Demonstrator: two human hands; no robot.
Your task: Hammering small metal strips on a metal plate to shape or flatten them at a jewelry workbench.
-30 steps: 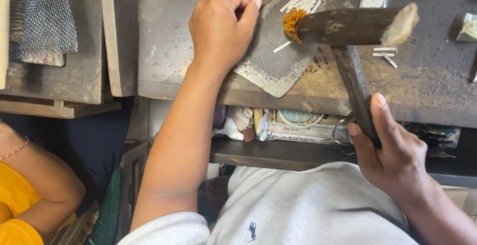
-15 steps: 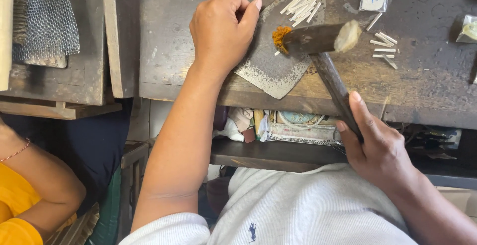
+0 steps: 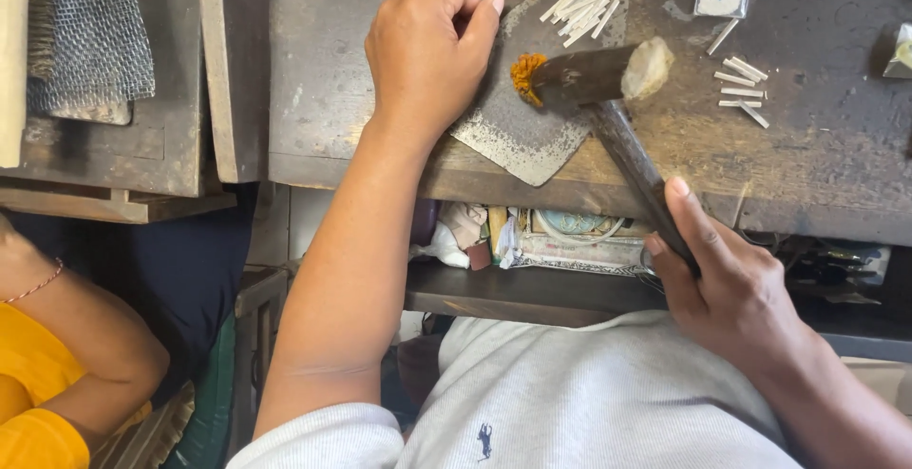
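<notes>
Right hand (image 3: 736, 288) clamped on hammer (image 3: 594, 75) handle; head rests on metal plate (image 3: 532, 127) just beside left hand (image 3: 423, 51), curled and pressing there. Off-aim strike risks hitting fingertips.

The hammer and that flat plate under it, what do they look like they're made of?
The hammer looks like dark wood, head and handle alike, with one pale worn end and one frayed orange end. The flat plate looks like dull grey metal, scratched and speckled. The right hand grips the handle; the left hand rests at the plate's edge.
</notes>
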